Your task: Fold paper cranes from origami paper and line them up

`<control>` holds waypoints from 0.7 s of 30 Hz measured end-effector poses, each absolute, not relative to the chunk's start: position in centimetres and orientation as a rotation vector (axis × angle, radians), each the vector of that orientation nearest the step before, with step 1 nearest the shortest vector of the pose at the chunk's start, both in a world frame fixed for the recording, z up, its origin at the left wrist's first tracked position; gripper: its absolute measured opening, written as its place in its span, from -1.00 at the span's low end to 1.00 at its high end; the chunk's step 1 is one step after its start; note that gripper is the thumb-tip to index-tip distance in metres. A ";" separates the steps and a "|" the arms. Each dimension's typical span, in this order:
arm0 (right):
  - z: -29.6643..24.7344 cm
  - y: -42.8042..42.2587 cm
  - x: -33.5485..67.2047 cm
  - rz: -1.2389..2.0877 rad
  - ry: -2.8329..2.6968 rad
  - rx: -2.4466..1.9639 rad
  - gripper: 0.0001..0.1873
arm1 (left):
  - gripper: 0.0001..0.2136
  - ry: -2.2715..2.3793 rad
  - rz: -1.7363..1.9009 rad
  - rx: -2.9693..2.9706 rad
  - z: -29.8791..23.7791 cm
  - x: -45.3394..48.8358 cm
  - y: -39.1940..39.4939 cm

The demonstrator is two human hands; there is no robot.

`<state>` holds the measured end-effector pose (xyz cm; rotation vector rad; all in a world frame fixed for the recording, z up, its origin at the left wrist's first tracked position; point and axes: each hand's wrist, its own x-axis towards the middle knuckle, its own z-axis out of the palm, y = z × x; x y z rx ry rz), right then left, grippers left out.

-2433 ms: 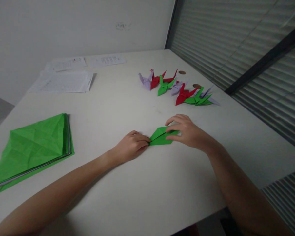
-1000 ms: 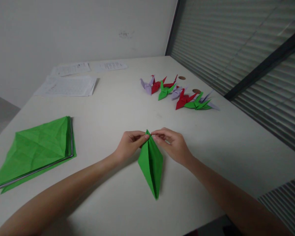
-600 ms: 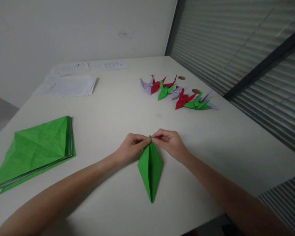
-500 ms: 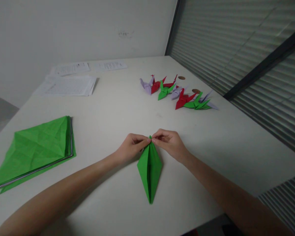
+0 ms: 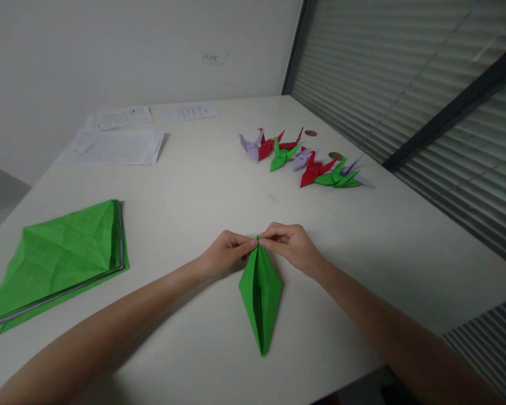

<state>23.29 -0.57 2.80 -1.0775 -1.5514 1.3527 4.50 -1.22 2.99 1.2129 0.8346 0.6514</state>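
Note:
A green sheet of origami paper (image 5: 270, 287), folded into a long diamond with a slit down its middle, lies on the white table in front of me. My left hand (image 5: 227, 251) pinches its far tip from the left, thumb and forefinger closed on the edge. From the other side my right hand (image 5: 292, 244) pinches the same tip, so the fingertips of both hands nearly meet. The near point of the diamond is free and aims towards me. Parts of the far tip are hidden behind my fingers.
To the left lies a stack of creased green paper (image 5: 67, 247) with darker sheets inside. Several folded paper cranes, such as a red crane (image 5: 314, 169), stand at the back right by two round brown discs (image 5: 335, 156). Printed sheets (image 5: 113, 147) lie far left; window blinds (image 5: 396, 79) border the right.
The near point of the folded green paper has swung slightly right and towards me, and its middle slit looks a bit wider. Both hands keep their pinch at the tip.

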 end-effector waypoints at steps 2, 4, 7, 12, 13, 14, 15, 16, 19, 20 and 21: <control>2.8 -0.5 23.3 1.365 -1.534 -1.096 -0.76 | -0.51 0.835 0.660 1.171 2.7 4.6 -1.3; 2.9 -0.5 23.3 1.385 -1.504 -1.117 -0.75 | -0.54 0.849 0.689 1.137 2.5 4.6 -1.3; 3.2 -0.5 23.4 1.451 -1.468 -1.152 -0.75 | -0.57 0.904 0.754 1.147 2.3 4.6 -1.2; 3.7 -0.4 23.7 1.536 -1.510 -1.189 -0.73 | -0.56 0.993 0.817 1.198 2.4 4.6 -1.0; 3.7 -0.3 23.7 1.537 -1.510 -1.194 -0.72 | -0.56 1.004 0.831 1.206 2.3 4.7 -1.0; 3.6 -0.3 23.7 1.542 -1.507 -1.200 -0.71 | -0.57 1.013 0.845 1.208 2.3 4.7 -1.0; 3.5 -0.3 23.8 1.553 -1.503 -1.207 -0.70 | -0.57 1.022 0.862 1.205 2.3 4.7 -1.0; 3.4 -0.3 23.8 1.568 -1.500 -1.215 -0.69 | -0.58 1.029 0.875 1.195 2.3 4.7 -1.0; 3.0 -0.3 23.7 1.626 -1.501 -1.226 -0.66 | -0.61 1.041 0.886 1.139 2.4 4.7 -1.0; 2.9 -0.3 23.7 1.642 -1.499 -1.227 -0.66 | -0.62 1.036 0.889 1.127 2.5 4.7 -0.9; 2.8 -0.3 23.8 1.655 -1.493 -1.230 -0.67 | -0.63 1.026 0.894 1.120 2.5 4.7 -0.9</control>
